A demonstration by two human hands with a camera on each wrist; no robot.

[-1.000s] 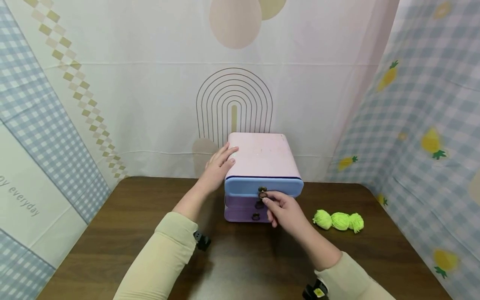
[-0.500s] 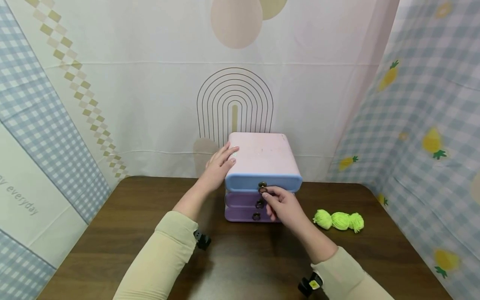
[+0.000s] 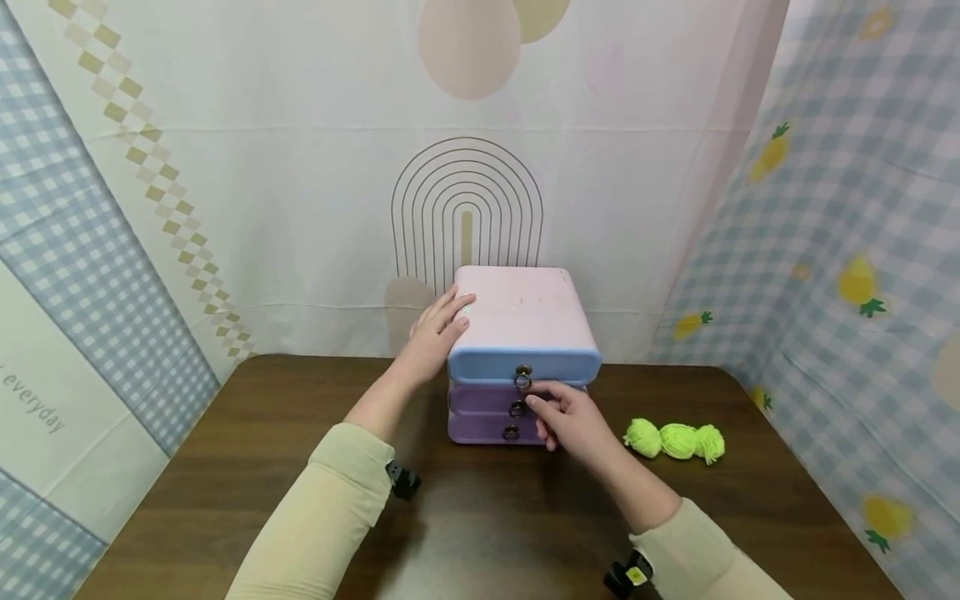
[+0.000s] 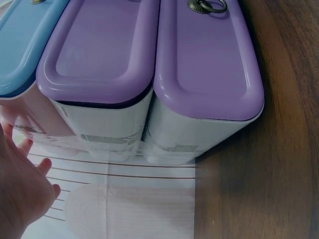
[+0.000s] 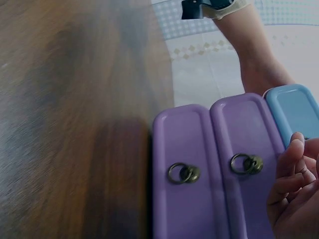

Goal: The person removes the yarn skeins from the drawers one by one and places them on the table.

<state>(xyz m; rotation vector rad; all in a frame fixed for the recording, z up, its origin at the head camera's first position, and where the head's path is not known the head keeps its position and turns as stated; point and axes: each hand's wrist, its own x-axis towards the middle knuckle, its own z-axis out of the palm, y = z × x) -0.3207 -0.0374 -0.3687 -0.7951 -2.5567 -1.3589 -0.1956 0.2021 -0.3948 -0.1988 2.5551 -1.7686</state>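
Observation:
A small pink-topped drawer cabinet [image 3: 525,308] stands near the table's back edge, one blue drawer [image 3: 483,367] above two purple drawers [image 3: 480,398]. Each front carries a bronze ring pull. My left hand [image 3: 431,342] rests with its fingers spread on the cabinet's upper left side; the left wrist view shows this hand [image 4: 22,184] beside the pink shell. At the blue drawer's ring pull [image 3: 523,369], my right hand [image 3: 573,421] has its index finger and thumb just right of the hanging ring, slightly apart. In the right wrist view its fingers [image 5: 286,189] are loosely bent.
A bundle of neon-green yarn [image 3: 678,442] lies on the brown wooden table [image 3: 480,533], right of the cabinet. A white printed cloth [image 3: 300,208] hangs close behind, and a checked cloth with pineapples [image 3: 825,217] borders the right side.
The blue drawer, a little out one second ago, has gone back flush under the pink top. My right fingertips have come away from its ring. The left hand has stayed in place.

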